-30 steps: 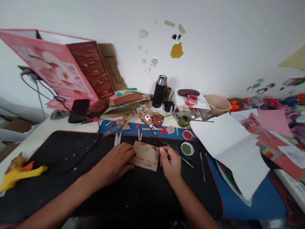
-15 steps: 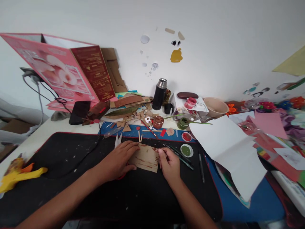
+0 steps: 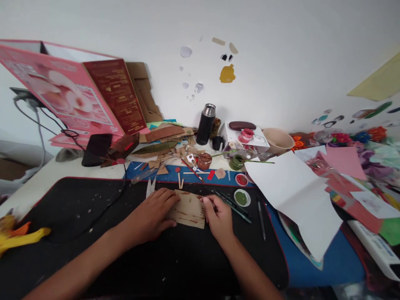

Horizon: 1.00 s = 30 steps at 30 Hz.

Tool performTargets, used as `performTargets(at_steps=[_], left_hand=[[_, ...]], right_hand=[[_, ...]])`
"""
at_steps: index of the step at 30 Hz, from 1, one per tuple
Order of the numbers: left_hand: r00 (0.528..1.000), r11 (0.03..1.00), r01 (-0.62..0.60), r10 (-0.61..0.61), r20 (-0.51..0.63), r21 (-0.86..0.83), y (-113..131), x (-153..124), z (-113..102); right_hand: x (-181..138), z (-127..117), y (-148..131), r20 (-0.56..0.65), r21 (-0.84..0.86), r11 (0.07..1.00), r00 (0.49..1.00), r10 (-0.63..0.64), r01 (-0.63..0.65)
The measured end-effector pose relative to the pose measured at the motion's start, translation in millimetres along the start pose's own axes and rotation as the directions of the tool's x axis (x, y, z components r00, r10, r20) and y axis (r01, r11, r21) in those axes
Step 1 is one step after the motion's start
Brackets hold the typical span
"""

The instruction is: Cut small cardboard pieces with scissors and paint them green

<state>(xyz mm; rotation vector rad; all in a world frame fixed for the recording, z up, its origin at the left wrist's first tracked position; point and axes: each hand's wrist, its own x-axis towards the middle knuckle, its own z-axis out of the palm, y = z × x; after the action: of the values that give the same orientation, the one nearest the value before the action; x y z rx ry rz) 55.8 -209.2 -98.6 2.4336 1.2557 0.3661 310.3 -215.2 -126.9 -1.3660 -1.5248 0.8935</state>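
A small piece of brown cardboard [image 3: 188,213] with reddish-brown streaks across its face lies on the black mat in front of me. My left hand [image 3: 158,213] holds down its left edge, fingers over the top and thumb near the lower corner. At the right edge, my right hand [image 3: 218,214] pinches the upper corner between thumb and curled fingers. Pointed scissor blades [image 3: 151,187] stick out beyond my left hand, which covers the rest. Several dark pens [image 3: 234,207] lie just past my right hand, near a small lid of green paint [image 3: 242,198].
Behind the mat [image 3: 103,250] are cardboard scraps [image 3: 162,160], a brown paint jar [image 3: 204,161], a green paint jar [image 3: 236,162] and a black flask [image 3: 206,125]. White paper [image 3: 290,187] lies to the right. A pink bag [image 3: 71,96] stands at the back left.
The view has shifted slightly, so most things appear a little further left. Both hands keep their places on the cardboard. The red under my left hand no longer shows.
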Motion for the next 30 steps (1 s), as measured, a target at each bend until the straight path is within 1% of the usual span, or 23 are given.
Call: performTargets(at_steps=[4,10,15,22,25,27,28,30], left_hand=[[0.999,0.999,0.026,-0.027,0.034,0.032,6.1,-2.3,-0.7],[0.995,0.997,0.062,-0.066,0.080,0.048,15.6,-10.0,-0.1],[0.991,0.997,0.055,-0.060,0.120,0.048,13.4,-7.9,-1.5],[0.992,0.999,0.046,-0.047,0.120,0.014,10.1,-4.8,-7.1],[0.995,0.999,0.043,-0.042,0.092,-0.016,3.2,2.9,-13.1],[0.997,0.997,0.071,-0.071,0.018,-0.006,-5.0,14.0,-18.0],[0.997,0.997,0.078,-0.077,-0.023,0.021,-9.6,21.0,-20.0],[0.997,0.993,0.066,-0.061,-0.053,0.100,-18.7,35.9,-22.4]], right_hand=[[0.4,0.5,-0.2,0.000,0.005,1.000,1.000,0.010,-0.010],[0.8,0.7,-0.8,-0.023,-0.026,0.999,0.999,-0.025,0.024],[0.1,0.9,1.0,-0.005,-0.024,1.000,1.000,-0.004,0.003],[0.8,0.0,0.0,0.019,-0.029,0.999,0.999,-0.029,0.030],[1.5,-0.4,-1.5,0.040,-0.049,0.996,0.997,-0.073,0.075],[1.5,-0.5,-1.7,0.050,-0.059,0.992,0.993,-0.105,0.108],[1.3,-0.5,-1.7,0.054,-0.061,0.991,0.992,-0.117,0.120],[0.6,-0.6,-1.4,0.053,-0.057,0.989,0.990,-0.134,0.137]])
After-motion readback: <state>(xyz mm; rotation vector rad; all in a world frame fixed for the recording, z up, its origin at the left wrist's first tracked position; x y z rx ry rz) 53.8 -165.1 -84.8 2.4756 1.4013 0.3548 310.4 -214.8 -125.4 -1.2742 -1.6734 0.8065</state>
